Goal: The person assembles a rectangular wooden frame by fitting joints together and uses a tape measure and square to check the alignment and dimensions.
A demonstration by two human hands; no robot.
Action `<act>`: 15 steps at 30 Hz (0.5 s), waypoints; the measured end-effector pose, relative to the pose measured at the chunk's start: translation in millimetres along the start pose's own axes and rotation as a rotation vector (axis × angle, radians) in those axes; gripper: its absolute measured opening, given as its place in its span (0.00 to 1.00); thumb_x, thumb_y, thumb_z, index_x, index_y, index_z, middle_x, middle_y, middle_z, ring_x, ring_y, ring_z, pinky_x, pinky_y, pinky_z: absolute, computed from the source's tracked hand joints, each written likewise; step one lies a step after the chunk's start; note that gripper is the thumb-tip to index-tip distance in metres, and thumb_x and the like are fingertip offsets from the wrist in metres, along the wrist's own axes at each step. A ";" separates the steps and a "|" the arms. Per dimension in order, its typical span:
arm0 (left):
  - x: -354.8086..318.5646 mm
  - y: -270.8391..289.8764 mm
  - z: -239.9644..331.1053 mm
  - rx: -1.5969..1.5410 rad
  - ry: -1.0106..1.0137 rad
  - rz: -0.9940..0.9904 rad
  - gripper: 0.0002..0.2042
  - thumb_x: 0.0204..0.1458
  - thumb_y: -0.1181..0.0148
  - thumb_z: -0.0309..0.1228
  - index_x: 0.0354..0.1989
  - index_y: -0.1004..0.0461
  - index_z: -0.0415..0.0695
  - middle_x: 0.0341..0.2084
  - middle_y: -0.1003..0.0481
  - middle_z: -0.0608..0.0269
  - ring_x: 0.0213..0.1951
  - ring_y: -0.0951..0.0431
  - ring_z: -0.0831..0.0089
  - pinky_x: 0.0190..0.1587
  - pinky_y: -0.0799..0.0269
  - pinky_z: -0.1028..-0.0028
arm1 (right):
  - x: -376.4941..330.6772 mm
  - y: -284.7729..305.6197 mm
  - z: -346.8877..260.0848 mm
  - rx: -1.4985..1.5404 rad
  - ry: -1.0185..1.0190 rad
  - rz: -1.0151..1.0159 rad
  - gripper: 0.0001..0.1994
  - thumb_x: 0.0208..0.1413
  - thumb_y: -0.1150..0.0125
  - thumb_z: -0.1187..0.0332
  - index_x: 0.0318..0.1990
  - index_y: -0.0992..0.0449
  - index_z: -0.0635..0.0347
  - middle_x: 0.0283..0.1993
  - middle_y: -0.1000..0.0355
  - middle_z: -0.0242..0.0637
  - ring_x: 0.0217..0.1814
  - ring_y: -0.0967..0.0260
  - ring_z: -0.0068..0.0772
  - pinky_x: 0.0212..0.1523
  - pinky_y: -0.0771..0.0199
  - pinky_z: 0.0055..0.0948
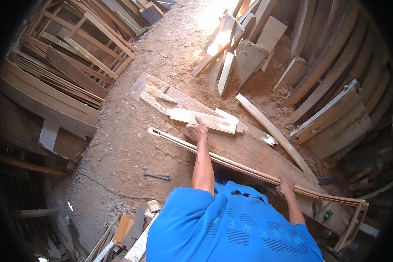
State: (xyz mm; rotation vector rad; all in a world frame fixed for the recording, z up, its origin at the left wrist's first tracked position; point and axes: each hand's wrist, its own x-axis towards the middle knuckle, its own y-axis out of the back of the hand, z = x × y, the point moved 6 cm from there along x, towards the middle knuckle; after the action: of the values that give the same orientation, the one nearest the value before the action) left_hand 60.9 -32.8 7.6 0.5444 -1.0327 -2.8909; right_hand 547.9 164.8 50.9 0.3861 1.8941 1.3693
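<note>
Blue cloth of the person's shirt (231, 222) lay nearest, and both bare arms reached past it. Down the right arm, the right hand (286, 187) was clenched around the rail of a long wooden frame (231, 162), which ran along the near edge of a wide plank (244, 146), its slotted left end jutting out past that edge. Higher up, the left hand (196, 129) met the near side of a pale board (212, 122) over the plank's left half, one digit laid on its face — whether the rest gripped underneath could not be told. Done well, this hold probably called for a firm right hand, so the rail could not roll off the edge, and light, flat pressure from the left. Beyond the board sat a pale offcut (227, 115); a loose strip (277, 137) slanted along the plank's far edge. Farther out, a hammer-like tool (157, 176) lay on the dusty floor (122, 144) — clear of both hands.
</note>
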 end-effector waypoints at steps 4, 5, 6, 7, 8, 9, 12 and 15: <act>22.9 1.5 4.4 0.251 0.282 0.107 0.50 0.52 0.47 0.64 0.62 0.49 0.22 0.55 0.37 0.31 0.58 0.33 0.43 0.61 0.39 0.49 | 3.4 2.0 -9.4 -0.012 0.042 0.007 0.21 0.33 0.30 0.70 0.41 0.24 0.58 0.43 0.28 0.50 0.49 0.32 0.57 0.48 0.30 0.50; 11.9 -0.1 17.0 0.259 0.278 0.101 0.50 0.52 0.47 0.64 0.62 0.49 0.22 0.55 0.37 0.31 0.58 0.33 0.43 0.61 0.39 0.49 | 0.6 2.1 -6.5 0.018 0.020 -0.002 0.21 0.33 0.30 0.70 0.41 0.24 0.58 0.43 0.28 0.50 0.49 0.32 0.57 0.49 0.31 0.50; 0.6 -0.8 27.9 0.281 0.294 0.051 0.55 0.48 0.44 0.65 0.65 0.55 0.23 0.58 0.39 0.30 0.60 0.35 0.42 0.62 0.40 0.50 | -0.2 4.2 -6.1 0.047 0.009 -0.008 0.21 0.34 0.30 0.70 0.41 0.24 0.58 0.43 0.28 0.50 0.48 0.32 0.58 0.49 0.31 0.50; -5.0 -4.5 32.5 0.304 0.310 0.000 0.60 0.44 0.41 0.67 0.68 0.60 0.23 0.60 0.41 0.30 0.63 0.37 0.42 0.63 0.41 0.51 | -0.8 3.9 -6.1 0.050 0.011 -0.009 0.21 0.34 0.30 0.70 0.41 0.24 0.58 0.43 0.28 0.50 0.48 0.32 0.58 0.49 0.31 0.50; 1.5 -14.5 30.3 0.306 0.318 -0.048 0.63 0.40 0.36 0.65 0.69 0.64 0.25 0.63 0.43 0.31 0.64 0.39 0.43 0.64 0.42 0.51 | -1.9 3.7 -5.8 0.044 0.017 0.006 0.20 0.34 0.30 0.70 0.41 0.24 0.57 0.42 0.28 0.50 0.48 0.31 0.58 0.49 0.31 0.51; 9.7 -14.8 23.6 0.305 0.319 -0.044 0.63 0.40 0.36 0.65 0.69 0.64 0.25 0.63 0.43 0.31 0.64 0.39 0.43 0.64 0.42 0.51 | -3.0 5.0 -6.4 0.035 0.026 0.022 0.20 0.34 0.30 0.71 0.41 0.24 0.57 0.42 0.28 0.51 0.48 0.31 0.58 0.48 0.31 0.52; 44.0 -20.2 7.7 0.245 0.135 0.004 0.50 0.42 0.33 0.48 0.65 0.54 0.25 0.57 0.36 0.35 0.57 0.31 0.47 0.59 0.34 0.52 | 3.4 -0.4 -4.4 -0.022 -0.032 -0.115 0.24 0.35 0.27 0.68 0.45 0.23 0.56 0.47 0.29 0.50 0.54 0.33 0.55 0.54 0.34 0.50; 61.8 -13.2 -0.4 -0.532 -0.206 -0.056 0.48 0.40 0.28 0.39 0.65 0.50 0.27 0.46 0.28 0.45 0.46 0.24 0.56 0.54 0.27 0.61 | 8.5 1.1 -9.1 0.008 0.039 -0.037 0.21 0.34 0.30 0.70 0.42 0.23 0.56 0.42 0.28 0.51 0.47 0.31 0.57 0.48 0.31 0.51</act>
State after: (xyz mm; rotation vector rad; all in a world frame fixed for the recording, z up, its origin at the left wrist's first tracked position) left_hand 4.2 -31.2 -20.5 0.2498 -0.2233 -3.1279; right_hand 535.4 164.4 49.8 0.3289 1.9297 1.3547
